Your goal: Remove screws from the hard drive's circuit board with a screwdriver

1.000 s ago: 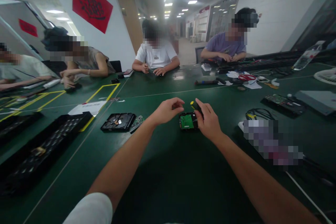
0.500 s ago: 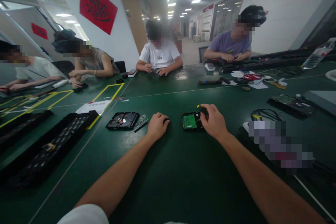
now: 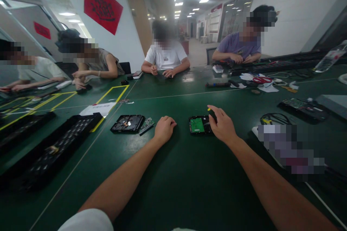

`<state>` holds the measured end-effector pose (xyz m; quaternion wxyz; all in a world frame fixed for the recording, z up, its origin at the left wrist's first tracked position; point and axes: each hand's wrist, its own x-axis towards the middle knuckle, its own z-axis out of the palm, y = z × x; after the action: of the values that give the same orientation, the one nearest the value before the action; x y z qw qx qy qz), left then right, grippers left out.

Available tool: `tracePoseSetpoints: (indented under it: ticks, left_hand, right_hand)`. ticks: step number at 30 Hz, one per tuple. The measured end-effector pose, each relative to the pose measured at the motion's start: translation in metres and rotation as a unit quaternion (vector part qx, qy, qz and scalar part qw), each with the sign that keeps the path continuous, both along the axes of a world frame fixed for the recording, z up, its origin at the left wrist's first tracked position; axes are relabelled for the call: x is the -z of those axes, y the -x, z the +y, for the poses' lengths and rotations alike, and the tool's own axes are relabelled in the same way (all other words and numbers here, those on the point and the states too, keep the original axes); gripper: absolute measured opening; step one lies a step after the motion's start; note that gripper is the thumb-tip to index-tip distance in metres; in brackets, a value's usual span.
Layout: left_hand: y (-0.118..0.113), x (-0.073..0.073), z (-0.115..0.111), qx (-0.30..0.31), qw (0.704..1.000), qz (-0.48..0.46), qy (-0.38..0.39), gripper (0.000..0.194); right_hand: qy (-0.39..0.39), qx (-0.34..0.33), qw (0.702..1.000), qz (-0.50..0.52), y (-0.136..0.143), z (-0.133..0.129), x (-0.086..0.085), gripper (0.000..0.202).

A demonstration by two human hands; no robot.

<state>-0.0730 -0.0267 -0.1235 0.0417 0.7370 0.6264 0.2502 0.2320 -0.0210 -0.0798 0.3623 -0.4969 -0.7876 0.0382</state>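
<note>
A hard drive [image 3: 197, 125] with a green circuit board facing up lies on the green table. My right hand [image 3: 221, 124] is at its right edge, fingers closed round a screwdriver [image 3: 213, 114] with a black handle and a yellow end; the tip is hidden. To the left, my left hand [image 3: 165, 129] rests on the table with fingers curled and thumb against them. Whatever they may pinch is hidden. Near that hand are a loose circuit board [image 3: 148, 124], a dark strip [image 3: 146, 130] and a second hard drive [image 3: 127, 124] with its black metal side up.
Long black trays [image 3: 51, 148] stand on the left, near a white paper [image 3: 98, 108] and yellow tape. On the right lie a third drive [image 3: 302, 110], a coiled cable [image 3: 275, 118] and a blurred-out item [image 3: 287, 148]. Several people sit across the table, working with their hands.
The screwdriver's handle has tilted slightly, and my right hand's fingers have straightened a little along it. My left hand's fingers have shifted slightly. The whole view has moved a little.
</note>
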Motion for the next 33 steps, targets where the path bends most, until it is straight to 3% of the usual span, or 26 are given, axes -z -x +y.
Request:
tracePoseSetpoints:
  ticks: [13, 17, 20, 23, 26, 33]
  left_hand:
    - [-0.010, -0.007, -0.006, -0.037, 0.998, -0.040, -0.031, 0.016]
    - [-0.037, -0.015, -0.023, 0.010, 0.985, -0.156, -0.077, 0.020]
    - [-0.063, -0.017, -0.040, 0.057, 0.958, -0.273, -0.062, 0.027]
    - [-0.081, -0.015, -0.048, 0.092, 0.915, -0.392, 0.008, 0.034]
    - [-0.085, -0.012, -0.047, 0.101, 0.868, -0.484, 0.054, 0.040]
    - [-0.083, -0.011, -0.042, 0.110, 0.798, -0.583, 0.105, 0.047]
  right_hand:
    - [0.022, 0.023, 1.000, 0.000, 0.004, -0.001, -0.004, 0.037]
    - [0.017, -0.003, 1.000, 0.002, 0.017, -0.011, -0.008, 0.025]
    - [-0.029, -0.081, 0.995, -0.043, 0.030, -0.021, -0.009, 0.008]
    - [-0.039, -0.146, 0.986, -0.071, 0.041, -0.030, -0.009, 0.009]
    - [-0.051, -0.167, 0.982, -0.072, 0.045, -0.033, -0.007, 0.017]
    - [-0.076, -0.180, 0.979, -0.056, 0.047, -0.032, -0.001, 0.016]
